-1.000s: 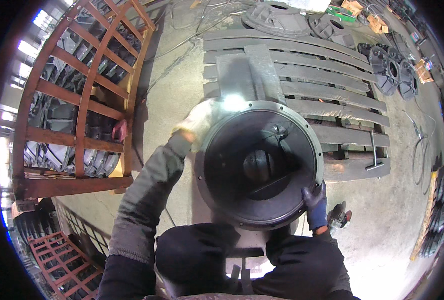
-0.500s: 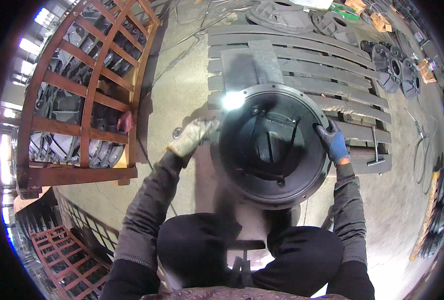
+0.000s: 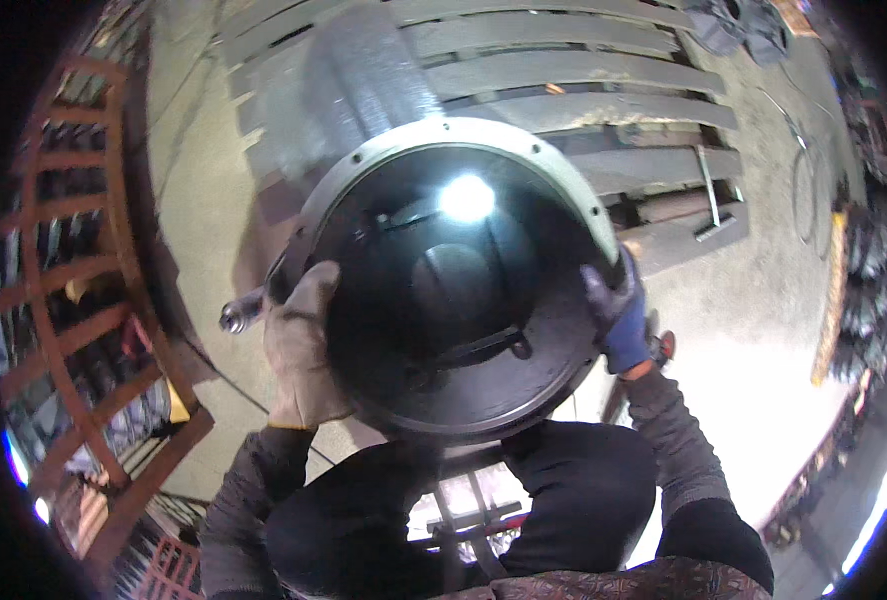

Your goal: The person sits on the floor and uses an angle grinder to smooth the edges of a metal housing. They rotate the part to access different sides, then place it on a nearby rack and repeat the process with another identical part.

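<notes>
We hold the round black housing point(image 3: 454, 285) between half-closed left hand point(image 3: 304, 350) and right hand point(image 3: 619, 318), gripping opposite sides.

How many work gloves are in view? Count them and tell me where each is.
2. The pale glove is on the left hand, at the left rim of the round black housing; the blue-and-dark glove is on the right hand, at its right rim.
</notes>
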{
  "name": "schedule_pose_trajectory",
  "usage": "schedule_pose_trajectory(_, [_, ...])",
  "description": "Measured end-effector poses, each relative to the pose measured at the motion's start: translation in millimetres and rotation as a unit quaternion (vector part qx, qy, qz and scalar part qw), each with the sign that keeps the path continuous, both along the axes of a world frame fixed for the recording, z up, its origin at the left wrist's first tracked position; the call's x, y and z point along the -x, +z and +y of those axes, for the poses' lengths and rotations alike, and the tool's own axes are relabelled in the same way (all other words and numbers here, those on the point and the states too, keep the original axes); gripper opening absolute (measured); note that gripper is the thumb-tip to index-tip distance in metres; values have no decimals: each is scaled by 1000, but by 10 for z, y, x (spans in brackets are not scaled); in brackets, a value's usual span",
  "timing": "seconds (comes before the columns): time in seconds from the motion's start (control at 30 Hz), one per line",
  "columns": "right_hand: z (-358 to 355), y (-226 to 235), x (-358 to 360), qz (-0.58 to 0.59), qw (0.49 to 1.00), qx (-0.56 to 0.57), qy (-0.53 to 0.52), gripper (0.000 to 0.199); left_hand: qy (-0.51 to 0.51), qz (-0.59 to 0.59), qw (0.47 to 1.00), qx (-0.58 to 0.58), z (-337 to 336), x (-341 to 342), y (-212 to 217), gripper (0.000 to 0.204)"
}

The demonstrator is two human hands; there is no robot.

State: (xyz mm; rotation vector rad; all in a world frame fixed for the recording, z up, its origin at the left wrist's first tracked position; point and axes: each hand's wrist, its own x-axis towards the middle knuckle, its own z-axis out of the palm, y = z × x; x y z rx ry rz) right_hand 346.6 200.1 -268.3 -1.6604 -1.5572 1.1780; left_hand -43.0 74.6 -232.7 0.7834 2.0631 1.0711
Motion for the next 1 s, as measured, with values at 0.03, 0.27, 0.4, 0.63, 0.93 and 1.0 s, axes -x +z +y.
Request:
schedule_pose_trajectory(0.03, [-25,6,0,18,1000,2,3,64,40,-27,999,14,41,-51,-1,36])
schedule_pose_trajectory(0.27, [-34,81,15,-119,988,86,46,68,29,-19,991,130,218,-51,413,48])
schedule_pose_trajectory(0.4, [12,133,62,-256,960,57,95,67,36,66,987,143,423,-210,791,45])
schedule_pose_trajectory(0.63, [10,209,30,-274,944,135,127,64,161,-214,962,58,488,-306,713,42])
schedule_pose_trajectory(0.93, [300,851,-1073,-184,920,195,285,57,-82,-102,970,204,239,-766,856,40])
schedule_pose_trajectory(1.0, [401,1029,-1446,-125,964,155,174,54,-126,-102,951,264,332,-1076,900,36])
